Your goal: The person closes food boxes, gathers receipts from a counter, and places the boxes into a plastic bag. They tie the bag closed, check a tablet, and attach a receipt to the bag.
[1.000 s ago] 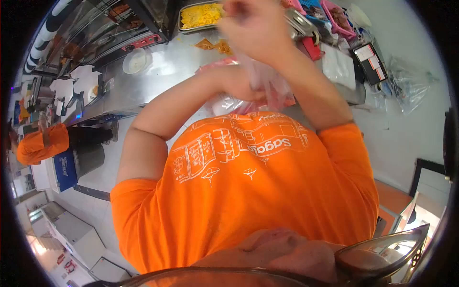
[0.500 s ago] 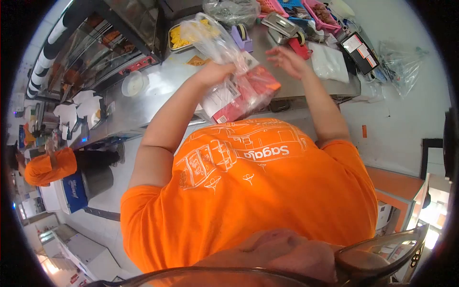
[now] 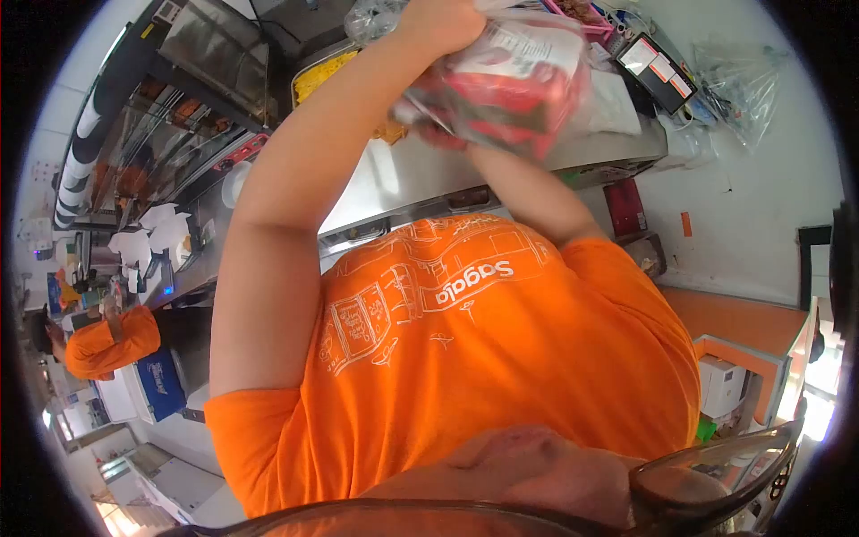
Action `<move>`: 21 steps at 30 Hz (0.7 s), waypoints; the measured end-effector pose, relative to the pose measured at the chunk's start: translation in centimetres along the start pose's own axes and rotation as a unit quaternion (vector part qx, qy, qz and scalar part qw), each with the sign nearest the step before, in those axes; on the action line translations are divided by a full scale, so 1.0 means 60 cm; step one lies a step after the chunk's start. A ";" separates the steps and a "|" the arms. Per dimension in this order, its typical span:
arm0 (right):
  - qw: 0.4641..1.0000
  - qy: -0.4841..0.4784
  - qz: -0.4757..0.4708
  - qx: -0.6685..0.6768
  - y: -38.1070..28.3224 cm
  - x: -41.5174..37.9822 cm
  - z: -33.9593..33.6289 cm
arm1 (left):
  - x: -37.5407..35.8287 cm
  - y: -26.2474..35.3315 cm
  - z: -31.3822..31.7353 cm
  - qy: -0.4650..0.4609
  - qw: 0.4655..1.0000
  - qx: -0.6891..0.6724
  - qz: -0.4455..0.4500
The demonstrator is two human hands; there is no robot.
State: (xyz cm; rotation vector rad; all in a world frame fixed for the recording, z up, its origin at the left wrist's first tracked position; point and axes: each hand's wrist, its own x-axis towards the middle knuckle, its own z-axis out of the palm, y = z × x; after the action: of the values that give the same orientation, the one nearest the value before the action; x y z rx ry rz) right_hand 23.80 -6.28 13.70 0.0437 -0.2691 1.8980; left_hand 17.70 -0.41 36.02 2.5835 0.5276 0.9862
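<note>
My left hand [image 3: 450, 25], closed around the gathered top of a clear plastic bag, is raised over the counter. Inside the bag [image 3: 514, 76] are red and white packages, blurred by motion. My right forearm passes beneath the bag, and only part of my right hand [image 3: 438, 136] shows at its lower left side. The bag and blur hide the right fingers, so their grip is unclear. Behind my left forearm is a metal tray [image 3: 298, 79] of yellow food.
The steel counter [image 3: 394, 183] runs along my front. A glass display case [image 3: 148, 116] is at left, with open white boxes [image 3: 152, 237] near it. A co-worker in orange [image 3: 112, 345] stands far left. A black-and-white box [image 3: 656, 72] lies at right.
My left hand has lifted the bag up and to the right. My right hand has moved left and down, from apart above the counter to under the bag. The view has shifted slightly.
</note>
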 end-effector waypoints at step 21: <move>0.731 0.351 -0.081 -0.579 -0.575 -0.232 -0.078 | -0.187 -0.074 0.333 -0.019 0.954 0.032 -0.299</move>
State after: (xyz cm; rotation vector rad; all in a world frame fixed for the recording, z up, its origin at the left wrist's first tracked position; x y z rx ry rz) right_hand 61.25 -7.40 12.54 -1.4153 -0.8328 1.1556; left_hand 22.63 -4.88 13.64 2.2526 1.2489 0.7097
